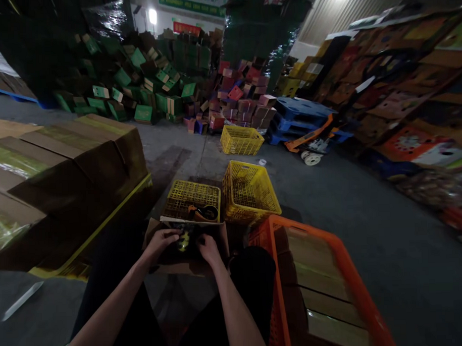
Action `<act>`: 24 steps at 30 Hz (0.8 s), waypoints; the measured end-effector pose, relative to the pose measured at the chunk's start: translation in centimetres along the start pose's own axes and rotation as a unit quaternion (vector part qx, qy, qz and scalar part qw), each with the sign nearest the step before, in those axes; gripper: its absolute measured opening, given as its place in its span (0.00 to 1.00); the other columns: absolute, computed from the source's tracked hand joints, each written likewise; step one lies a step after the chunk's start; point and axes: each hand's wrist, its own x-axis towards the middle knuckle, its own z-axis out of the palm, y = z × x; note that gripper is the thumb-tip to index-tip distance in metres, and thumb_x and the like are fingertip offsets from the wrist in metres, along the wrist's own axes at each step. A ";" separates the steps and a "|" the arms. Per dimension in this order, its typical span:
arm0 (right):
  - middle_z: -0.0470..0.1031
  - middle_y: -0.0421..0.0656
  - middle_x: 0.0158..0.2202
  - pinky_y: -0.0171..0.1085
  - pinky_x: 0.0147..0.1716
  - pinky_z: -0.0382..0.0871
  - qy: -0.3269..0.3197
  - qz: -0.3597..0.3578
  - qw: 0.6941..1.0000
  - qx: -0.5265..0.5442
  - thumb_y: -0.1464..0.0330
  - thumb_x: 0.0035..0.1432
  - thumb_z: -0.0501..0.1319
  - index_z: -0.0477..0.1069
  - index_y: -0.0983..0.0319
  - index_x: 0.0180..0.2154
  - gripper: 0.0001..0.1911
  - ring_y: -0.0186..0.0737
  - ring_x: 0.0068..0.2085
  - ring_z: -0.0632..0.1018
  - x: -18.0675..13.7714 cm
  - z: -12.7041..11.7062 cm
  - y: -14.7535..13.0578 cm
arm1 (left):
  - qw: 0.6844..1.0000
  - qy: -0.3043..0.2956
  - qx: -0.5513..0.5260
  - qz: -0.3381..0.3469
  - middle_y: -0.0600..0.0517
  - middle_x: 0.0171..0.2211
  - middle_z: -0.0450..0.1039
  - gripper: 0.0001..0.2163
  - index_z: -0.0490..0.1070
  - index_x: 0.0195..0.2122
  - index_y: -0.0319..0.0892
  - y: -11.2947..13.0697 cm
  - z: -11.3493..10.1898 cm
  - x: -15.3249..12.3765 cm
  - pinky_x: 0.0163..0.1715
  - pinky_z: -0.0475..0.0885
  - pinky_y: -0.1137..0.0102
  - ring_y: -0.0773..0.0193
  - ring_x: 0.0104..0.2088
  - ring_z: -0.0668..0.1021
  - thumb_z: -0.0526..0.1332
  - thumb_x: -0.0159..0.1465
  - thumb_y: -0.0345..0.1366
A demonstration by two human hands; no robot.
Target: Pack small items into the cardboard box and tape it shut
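Left hand point(163, 241) curled tight around a small yellow and black thing point(184, 241). Right hand point(209, 248) with bent fingers, touching its other side; too dark to tell if gripping. Both down inside an open brown box point(189, 269), the thing in the middle, between the hands. Just behind the box, a flat yellow crate point(186, 194) with an orange tape roll point(204, 213) on top. Beside that, a tall yellow crate point(250, 192). Close at the right, an orange crate point(273, 302). At the left, big brown boxes point(64, 163).
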 end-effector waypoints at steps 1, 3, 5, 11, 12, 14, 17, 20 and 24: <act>0.80 0.44 0.30 0.38 0.41 0.68 0.002 -0.004 1.000 0.000 0.71 0.51 0.63 0.77 0.61 0.27 0.04 0.45 0.38 0.78 -0.1 0.0 -0.2 | 0.998 -0.011 -0.053 -0.016 0.42 0.40 0.82 0.23 0.80 0.45 0.37 0.2 0.1 -0.2 0.40 0.74 0.64 0.51 0.38 0.82 0.71 0.51 0.45; 0.81 0.45 0.35 0.39 0.41 0.70 0.002 -0.005 1.000 0.029 0.63 0.59 0.60 0.79 0.62 0.33 0.11 0.46 0.41 0.78 -0.4 -0.2 -0.8 | 0.993 -0.033 -0.112 -0.037 0.42 0.40 0.82 0.25 0.79 0.47 0.36 0.4 0.3 -0.5 0.41 0.74 0.64 0.53 0.37 0.82 0.73 0.50 0.44; 0.81 0.46 0.39 0.40 0.40 0.72 -0.025 0.005 0.993 0.111 0.54 0.61 0.58 0.79 0.62 0.40 0.20 0.47 0.44 0.78 -0.9 -0.3 -1.5 | 0.989 -0.044 -0.137 -0.037 0.42 0.41 0.81 0.24 0.79 0.47 0.36 0.3 0.7 -0.6 0.41 0.74 0.65 0.55 0.37 0.82 0.74 0.50 0.43; 0.81 0.45 0.41 0.43 0.35 0.77 -0.092 0.049 0.946 0.308 0.52 0.46 0.72 0.79 0.59 0.43 0.25 0.50 0.43 0.79 -2.2 -0.7 -3.2 | 0.994 -0.022 -0.102 0.032 0.48 0.37 0.79 0.19 0.77 0.41 0.39 -0.2 1.7 -0.5 0.38 0.71 0.70 0.58 0.37 0.80 0.75 0.50 0.42; 0.80 0.45 0.40 0.43 0.35 0.78 -0.081 0.055 0.943 0.318 0.53 0.45 0.73 0.79 0.60 0.41 0.24 0.49 0.42 0.79 -2.3 -0.8 -3.4 | 0.993 -0.011 -0.112 0.032 0.48 0.38 0.79 0.21 0.77 0.42 0.39 -0.2 1.9 -0.5 0.38 0.71 0.70 0.57 0.39 0.80 0.75 0.50 0.42; 0.80 0.44 0.37 0.43 0.35 0.78 -0.067 0.058 0.939 0.332 0.54 0.43 0.74 0.80 0.60 0.37 0.22 0.48 0.41 0.79 -2.3 -1.0 -3.5 | 0.988 -0.017 -0.151 0.016 0.45 0.43 0.79 0.25 0.75 0.47 0.40 0.2 2.2 -0.7 0.41 0.72 0.68 0.54 0.43 0.80 0.76 0.50 0.43; 0.79 0.41 0.34 0.42 0.35 0.77 -0.059 0.044 0.934 0.350 0.55 0.43 0.75 0.79 0.60 0.33 0.19 0.46 0.39 0.78 -2.2 -1.3 -3.6 | 0.978 -0.101 -0.183 0.000 0.42 0.53 0.75 0.31 0.70 0.57 0.42 1.3 2.5 -1.4 0.47 0.72 0.63 0.49 0.52 0.77 0.74 0.53 0.43; 0.79 0.40 0.33 0.39 0.36 0.75 -0.049 0.022 0.935 0.351 0.56 0.44 0.74 0.78 0.60 0.32 0.16 0.42 0.37 0.78 -2.2 -1.4 -3.6 | 0.972 -0.172 -0.157 0.027 0.42 0.54 0.75 0.29 0.72 0.57 0.41 2.3 2.5 -2.0 0.53 0.69 0.60 0.46 0.55 0.75 0.74 0.54 0.43; 0.81 0.42 0.39 0.39 0.45 0.72 -0.066 -0.039 0.937 0.340 0.58 0.49 0.72 0.79 0.59 0.40 0.17 0.42 0.42 0.79 -2.2 -1.7 -4.0 | 0.978 -0.166 -0.123 0.032 0.44 0.48 0.78 0.27 0.76 0.53 0.40 2.7 2.2 -2.2 0.52 0.70 0.60 0.47 0.51 0.77 0.74 0.54 0.45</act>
